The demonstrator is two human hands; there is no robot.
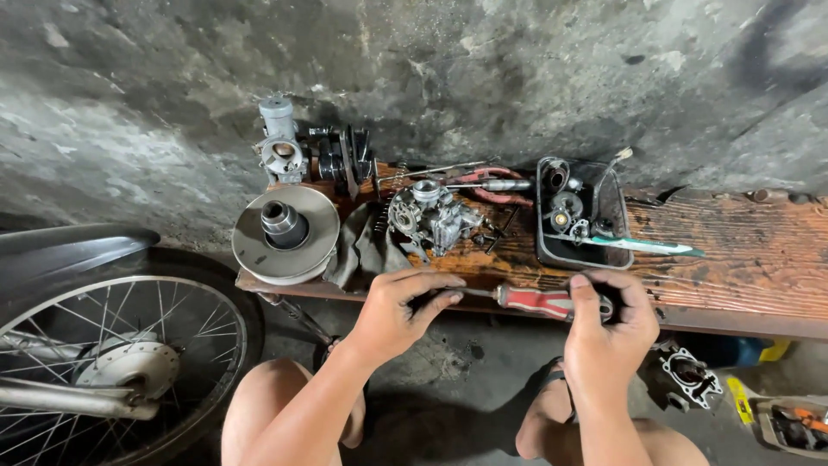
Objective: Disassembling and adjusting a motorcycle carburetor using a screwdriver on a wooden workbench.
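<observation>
A screwdriver [526,299] with a red handle is held level above the near edge of a wooden bench [733,250], its long axis running left to right along that edge. The handle points right and is enclosed by the right hand [608,324], fingers curled shut around it. The metal shaft points left, and its tip is pinched by the fingers of the left hand [401,306]; whether a small part is held there cannot be told. Below the bench edge, open floor is seen between the knees. On the bench behind the left hand, a carburettor [431,217] is set beside a grey rag [366,250], with a pulley disc [286,235] overhanging the left end. Behind the right hand, a black tray [543,246] is shown holding small round metal parts; a green-handled tool [642,246] is laid across its rim. Red pliers [496,185] lie near the wall. A spoked wheel [112,362] stands at far left.
</observation>
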